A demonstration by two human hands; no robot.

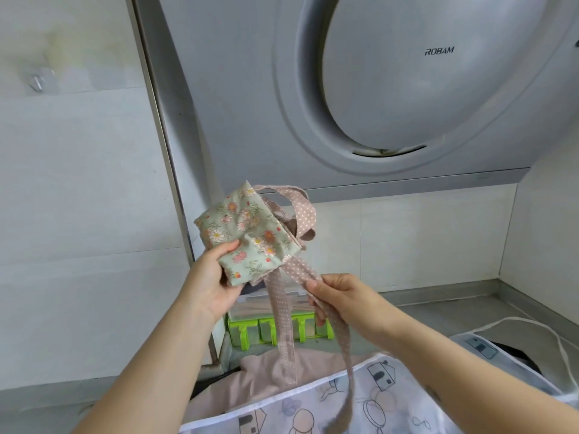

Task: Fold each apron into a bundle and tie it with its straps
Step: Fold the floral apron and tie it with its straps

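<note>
Item: folded green floral cotton apron bundle [244, 233]; held in air above grey tabletop [463, 311], before silver range hood [376, 89]; left hand [213, 277] grips bundle's lower corner, thumb on front, fingers behind; right hand [338, 296] pinches pink white-dotted fabric strap [297, 268] just below bundle; second strap hangs loose; loop stands above bundle.

Handling, judged: light, soft, limp; folds likely to spring open unless squeezed; straps prone to twist; best hold: clamp across folded layers, take strap near root for tight wrap.
</note>
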